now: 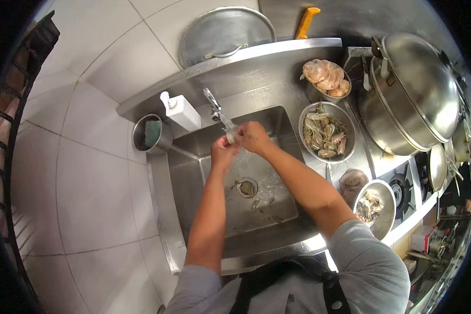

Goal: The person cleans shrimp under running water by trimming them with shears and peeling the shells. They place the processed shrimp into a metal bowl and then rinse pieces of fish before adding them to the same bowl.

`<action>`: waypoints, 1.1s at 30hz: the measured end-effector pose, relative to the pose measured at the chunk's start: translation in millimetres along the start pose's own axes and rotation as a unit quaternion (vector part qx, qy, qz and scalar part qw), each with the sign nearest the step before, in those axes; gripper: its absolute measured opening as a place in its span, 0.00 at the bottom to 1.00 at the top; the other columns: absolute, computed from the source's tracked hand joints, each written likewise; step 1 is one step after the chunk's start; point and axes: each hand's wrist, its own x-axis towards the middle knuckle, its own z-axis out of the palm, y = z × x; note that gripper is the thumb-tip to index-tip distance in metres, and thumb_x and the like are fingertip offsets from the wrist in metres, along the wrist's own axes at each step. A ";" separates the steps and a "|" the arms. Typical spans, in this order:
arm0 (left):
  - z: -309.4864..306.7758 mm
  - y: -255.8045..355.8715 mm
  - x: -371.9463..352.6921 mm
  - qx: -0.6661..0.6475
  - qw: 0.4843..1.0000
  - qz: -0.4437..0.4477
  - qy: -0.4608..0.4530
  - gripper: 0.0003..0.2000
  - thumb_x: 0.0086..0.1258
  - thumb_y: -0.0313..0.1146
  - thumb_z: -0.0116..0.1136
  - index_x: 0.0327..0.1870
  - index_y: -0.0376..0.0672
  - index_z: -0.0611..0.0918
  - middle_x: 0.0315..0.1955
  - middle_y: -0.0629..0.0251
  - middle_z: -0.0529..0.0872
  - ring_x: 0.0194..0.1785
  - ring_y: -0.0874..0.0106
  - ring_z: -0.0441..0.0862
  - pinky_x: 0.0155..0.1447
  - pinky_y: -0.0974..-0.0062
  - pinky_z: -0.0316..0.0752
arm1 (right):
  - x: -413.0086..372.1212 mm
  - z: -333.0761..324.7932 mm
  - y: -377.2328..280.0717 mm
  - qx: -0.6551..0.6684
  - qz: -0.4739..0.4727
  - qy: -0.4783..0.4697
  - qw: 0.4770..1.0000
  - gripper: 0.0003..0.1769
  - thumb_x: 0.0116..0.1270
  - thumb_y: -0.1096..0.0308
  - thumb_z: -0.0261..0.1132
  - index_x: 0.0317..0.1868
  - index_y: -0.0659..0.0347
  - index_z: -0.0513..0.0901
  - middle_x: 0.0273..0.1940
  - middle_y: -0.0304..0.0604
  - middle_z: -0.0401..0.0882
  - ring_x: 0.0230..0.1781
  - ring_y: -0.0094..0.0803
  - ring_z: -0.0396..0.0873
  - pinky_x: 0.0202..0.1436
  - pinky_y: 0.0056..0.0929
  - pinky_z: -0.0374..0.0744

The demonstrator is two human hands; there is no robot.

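Observation:
Under the running tap [213, 104], my left hand [223, 153] and my right hand [252, 138] meet over the sink [186, 183]. Fingers of both hands are closed around a small pale shrimp [232, 137], largely hidden by the fingers and water. Below them, shrimp scraps lie around the drain [247, 187]. To the right of the sink stands a metal bowl [352, 123] of whole shrimp [324, 131]. Nearer my right elbow, a tilted metal bowl [389, 209] contains pale shrimp pieces or shells [369, 205].
Behind the sink stand a white pump bottle [184, 113] and a metal pot [162, 137] with a green scouring pad [152, 133]. At right are a bagged bowl [327, 76], a large lidded steamer [403, 99] and a gas burner [399, 189]. An orange-handled tool [307, 22] leans behind.

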 end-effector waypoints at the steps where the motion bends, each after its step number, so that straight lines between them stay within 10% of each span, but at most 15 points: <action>1: -1.1 1.0 -0.9 -0.026 0.999 -0.014 -0.016 0.11 0.61 0.28 0.67 0.43 0.39 0.80 0.32 0.69 0.84 0.31 0.80 0.80 0.32 0.81 0.76 | -2.5 -3.3 -4.9 -0.035 -0.020 -0.017 0.999 0.11 0.50 0.62 0.65 0.26 0.62 0.84 0.25 0.56 0.81 0.28 0.51 0.81 0.34 0.42 0.78; 33: 10.1 -9.6 -2.4 -0.111 0.993 -0.008 0.033 0.13 0.63 0.22 0.61 0.49 0.40 0.76 0.40 0.65 0.83 0.38 0.74 0.82 0.43 0.74 0.79 | 3.2 -5.8 -17.2 -0.066 0.015 0.014 0.998 0.14 0.57 0.62 0.61 0.26 0.67 0.83 0.28 0.62 0.80 0.33 0.58 0.80 0.39 0.49 0.79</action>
